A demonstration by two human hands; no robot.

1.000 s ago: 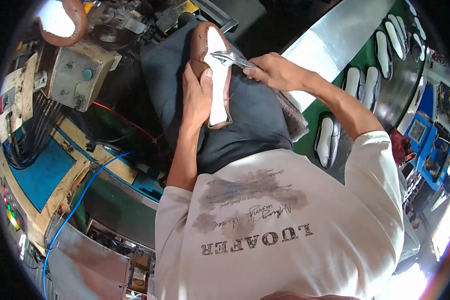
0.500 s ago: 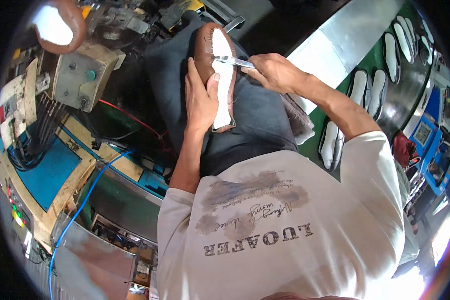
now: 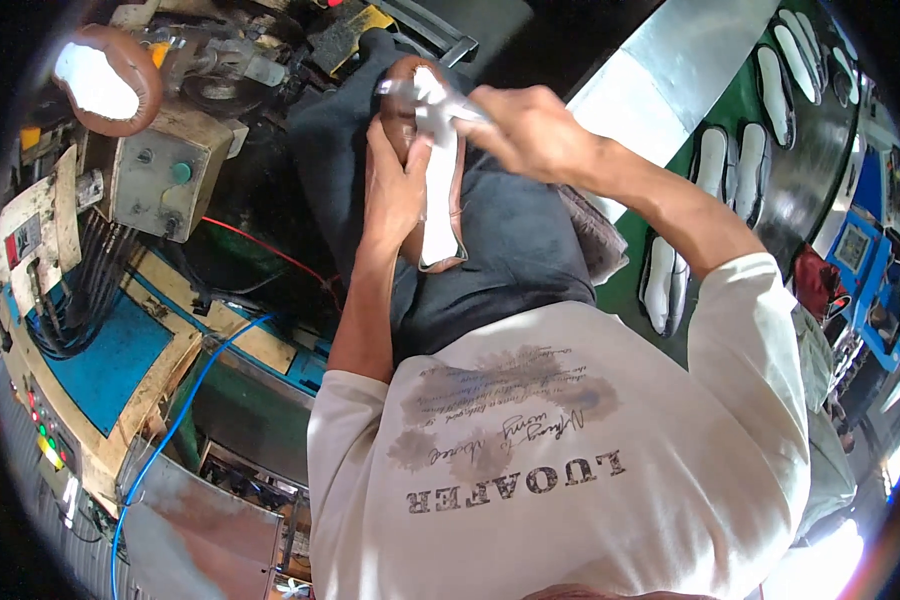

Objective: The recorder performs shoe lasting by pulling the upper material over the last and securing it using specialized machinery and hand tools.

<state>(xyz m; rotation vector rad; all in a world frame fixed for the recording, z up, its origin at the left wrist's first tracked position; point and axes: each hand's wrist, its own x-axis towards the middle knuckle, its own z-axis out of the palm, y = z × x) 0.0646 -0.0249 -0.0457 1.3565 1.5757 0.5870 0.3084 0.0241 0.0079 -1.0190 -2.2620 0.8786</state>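
A brown leather shoe upper (image 3: 442, 222) lies across my dark-trousered lap, its white underside facing up and its toe pointing away from me. My left hand (image 3: 394, 190) clasps it from the left side, the thumb resting over the white part. In my right hand (image 3: 532, 128) is a silver metal hand tool (image 3: 458, 108) that looks like pliers. Motion smears the tool's head, which lies over the toe end of the shoe. Whether it touches the leather I cannot tell.
Another brown shoe (image 3: 148, 84) with a white underside sits on the machine at far left, above a metal control box (image 3: 158, 180). A blue cable (image 3: 182, 408) runs down the left. At right are a silver metal ledge (image 3: 660, 92) and several white-soled shoes (image 3: 710, 165) on a green surface.
My right hand has moved slightly left and away from me, carrying the tool from the middle of the shoe toward its toe. The left hand still clasps the shoe.
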